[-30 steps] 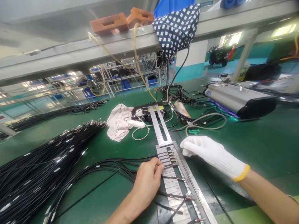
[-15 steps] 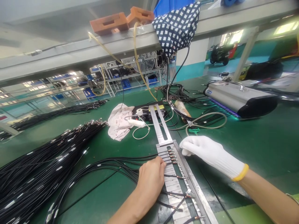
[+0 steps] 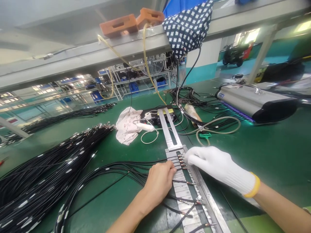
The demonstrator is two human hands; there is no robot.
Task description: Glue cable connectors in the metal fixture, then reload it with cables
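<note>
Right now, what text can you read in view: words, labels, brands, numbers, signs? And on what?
Nothing reads with certainty.
Black box: small pale lettering on its front, too blurred to read.
Yellow label on that box: too small to read.
Silver lamp housing: blue label, too blurred to read.
Black cables: white tags, no print legible.
</note>
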